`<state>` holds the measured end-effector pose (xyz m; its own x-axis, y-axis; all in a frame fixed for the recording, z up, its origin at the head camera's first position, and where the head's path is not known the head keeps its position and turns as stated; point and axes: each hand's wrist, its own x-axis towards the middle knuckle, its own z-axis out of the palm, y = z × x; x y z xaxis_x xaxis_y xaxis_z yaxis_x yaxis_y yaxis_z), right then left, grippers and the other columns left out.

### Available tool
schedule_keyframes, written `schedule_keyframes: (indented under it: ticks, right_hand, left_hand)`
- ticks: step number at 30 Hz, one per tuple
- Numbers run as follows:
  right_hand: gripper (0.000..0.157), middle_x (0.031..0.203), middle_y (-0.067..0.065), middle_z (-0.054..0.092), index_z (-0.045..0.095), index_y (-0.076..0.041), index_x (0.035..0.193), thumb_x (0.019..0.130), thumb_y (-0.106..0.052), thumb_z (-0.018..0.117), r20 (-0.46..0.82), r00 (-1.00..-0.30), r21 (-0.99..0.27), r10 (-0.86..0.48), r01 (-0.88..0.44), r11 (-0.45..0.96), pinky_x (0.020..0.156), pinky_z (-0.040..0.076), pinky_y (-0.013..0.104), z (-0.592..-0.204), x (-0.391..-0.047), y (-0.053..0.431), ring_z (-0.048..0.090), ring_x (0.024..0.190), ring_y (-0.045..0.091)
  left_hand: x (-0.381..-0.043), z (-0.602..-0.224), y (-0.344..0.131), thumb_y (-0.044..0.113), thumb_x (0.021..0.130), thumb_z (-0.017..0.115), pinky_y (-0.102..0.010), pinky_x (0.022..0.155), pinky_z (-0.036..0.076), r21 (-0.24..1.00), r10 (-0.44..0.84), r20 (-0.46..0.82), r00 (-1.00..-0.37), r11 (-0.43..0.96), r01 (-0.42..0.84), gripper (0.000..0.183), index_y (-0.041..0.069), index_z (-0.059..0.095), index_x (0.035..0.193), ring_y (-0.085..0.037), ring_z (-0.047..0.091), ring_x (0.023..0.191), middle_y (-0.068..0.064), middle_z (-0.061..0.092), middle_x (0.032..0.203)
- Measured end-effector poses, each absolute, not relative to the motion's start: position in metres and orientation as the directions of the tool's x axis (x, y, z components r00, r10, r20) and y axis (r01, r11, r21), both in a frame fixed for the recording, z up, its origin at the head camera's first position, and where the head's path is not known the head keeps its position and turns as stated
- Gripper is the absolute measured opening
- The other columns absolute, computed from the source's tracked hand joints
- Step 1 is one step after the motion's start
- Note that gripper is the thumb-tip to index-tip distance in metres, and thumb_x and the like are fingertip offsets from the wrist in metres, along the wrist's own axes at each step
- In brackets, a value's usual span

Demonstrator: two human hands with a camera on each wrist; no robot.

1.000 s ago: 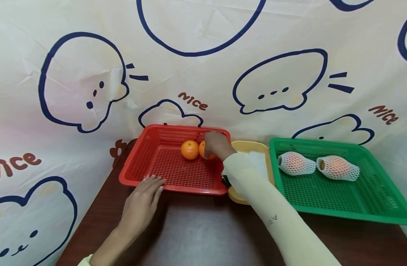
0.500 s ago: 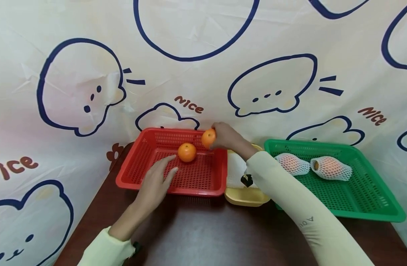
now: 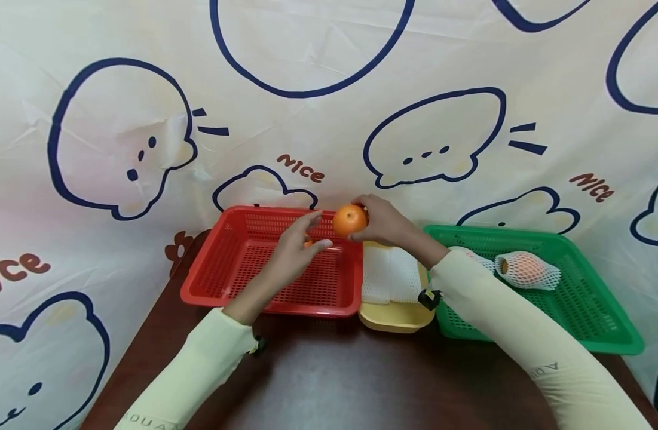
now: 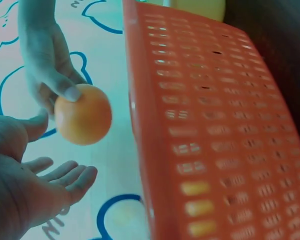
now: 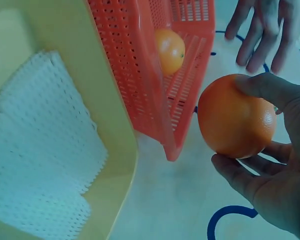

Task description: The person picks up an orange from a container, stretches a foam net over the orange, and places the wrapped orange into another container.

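Observation:
My right hand (image 3: pixel 383 220) holds an orange (image 3: pixel 350 221) between thumb and fingers, above the right back part of the red basket (image 3: pixel 272 309). In the right wrist view the held orange (image 5: pixel 237 116) shows clear of the basket. My left hand (image 3: pixel 293 248) is over the red basket, thumb and fingers spread, close to the left of the held orange; nothing is in it. The left wrist view shows the left palm (image 4: pixel 20 175) facing up beside the orange (image 4: pixel 83 115). A second orange (image 5: pixel 170 51) lies inside the red basket, mostly hidden behind the left hand in the head view.
Right of the red basket stands a yellow tub (image 3: pixel 395 322) with white foam net sleeves (image 3: pixel 391 275) in it. Farther right, a green basket (image 3: pixel 592 343) holds fruit in foam nets (image 3: pixel 528 270). A patterned cloth (image 3: pixel 329 131) hangs behind the dark table (image 3: pixel 318 382).
My right hand has lifted an orange out of the red basket and moved it slightly right. The left hand has left the basket's front rim and come up toward that orange.

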<state>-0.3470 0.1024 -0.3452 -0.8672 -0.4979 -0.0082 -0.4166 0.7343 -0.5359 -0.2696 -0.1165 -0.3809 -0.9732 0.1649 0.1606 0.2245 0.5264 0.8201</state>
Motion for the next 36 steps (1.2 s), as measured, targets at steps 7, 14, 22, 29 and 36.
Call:
schedule_keyframes:
  ticks: [7, 14, 22, 29, 36]
  right_hand:
    - [0.080, 0.142, 0.015, 0.056, 0.045, -0.005, 0.146, 0.081, -0.030, 0.085, 0.014, -0.862, -0.621, -0.507, -0.405, 0.672, 0.099, 0.057, 0.049, -0.333, -0.325, 0.119, 0.058, 0.124, 0.034]
    - [0.079, 0.144, 0.012, 0.054, 0.045, -0.010, 0.144, 0.081, -0.026, 0.088, 0.007, -0.874, -0.705, -0.485, -0.348, 0.618, 0.106, 0.052, 0.051, -0.323, -0.309, 0.138, 0.055, 0.130, 0.035]
    - [0.083, 0.148, 0.011, 0.051, 0.046, -0.010, 0.148, 0.081, -0.030, 0.090, 0.010, -0.881, -0.731, -0.474, -0.330, 0.597, 0.107, 0.051, 0.053, -0.321, -0.299, 0.160, 0.053, 0.134, 0.036]
    - [0.084, 0.147, 0.007, 0.053, 0.047, -0.015, 0.148, 0.080, -0.040, 0.089, 0.000, -0.893, -0.733, -0.450, -0.306, 0.608, 0.100, 0.056, 0.051, -0.325, -0.287, 0.181, 0.053, 0.134, 0.034]
    - [0.086, 0.148, 0.008, 0.053, 0.048, -0.014, 0.148, 0.079, -0.048, 0.087, 0.014, -0.888, -0.691, -0.460, -0.341, 0.637, 0.107, 0.050, 0.055, -0.330, -0.271, 0.194, 0.054, 0.132, 0.033]
  left_hand:
    - [-0.283, -0.374, -0.096, 0.027, 0.093, 0.076, -0.052, 0.116, 0.043, 0.860, 0.250, 0.187, -0.950, 0.426, 0.282, 0.076, 0.016, 0.038, 0.158, -0.028, 0.042, 0.148, -0.007, 0.043, 0.159]
    - [-0.285, -0.366, -0.082, 0.029, 0.092, 0.078, -0.047, 0.112, 0.048, 0.919, 0.345, 0.148, -0.927, 0.298, 0.258, 0.074, 0.023, 0.041, 0.156, -0.026, 0.049, 0.141, -0.001, 0.048, 0.155]
    - [-0.280, -0.361, -0.064, 0.024, 0.091, 0.079, -0.043, 0.109, 0.051, 0.938, 0.383, 0.139, -0.913, 0.245, 0.245, 0.070, 0.021, 0.044, 0.151, -0.025, 0.052, 0.137, -0.001, 0.048, 0.151]
    - [-0.272, -0.357, -0.050, 0.024, 0.091, 0.080, -0.041, 0.105, 0.054, 0.917, 0.437, 0.168, -0.884, 0.259, 0.303, 0.074, 0.020, 0.042, 0.153, -0.026, 0.054, 0.133, -0.001, 0.048, 0.151]
    - [-0.259, -0.360, -0.041, 0.021, 0.091, 0.078, -0.041, 0.101, 0.057, 0.893, 0.485, 0.169, -0.858, 0.293, 0.341, 0.075, 0.018, 0.041, 0.157, -0.025, 0.053, 0.131, -0.005, 0.045, 0.149]
